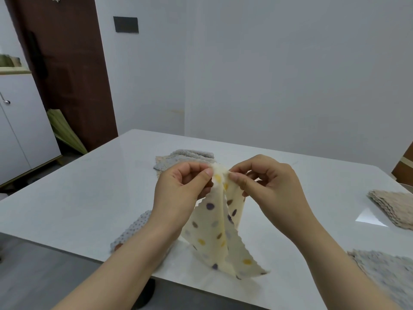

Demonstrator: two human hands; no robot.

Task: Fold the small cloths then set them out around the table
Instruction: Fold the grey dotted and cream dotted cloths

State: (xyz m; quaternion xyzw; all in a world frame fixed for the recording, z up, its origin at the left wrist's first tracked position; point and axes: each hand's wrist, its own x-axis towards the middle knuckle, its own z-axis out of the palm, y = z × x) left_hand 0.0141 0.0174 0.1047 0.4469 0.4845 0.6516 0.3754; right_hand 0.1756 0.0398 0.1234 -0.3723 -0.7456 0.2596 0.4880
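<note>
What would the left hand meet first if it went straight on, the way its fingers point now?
Probably the right hand. The left hand faces it, both pinching the top of the spotted cloth; only that cloth lies between.

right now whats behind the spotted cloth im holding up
A pile of grey and beige cloths lies on the table behind the cream spotted cloth. The left hand and right hand, pinching its top, hide the pile's near edge.
</note>
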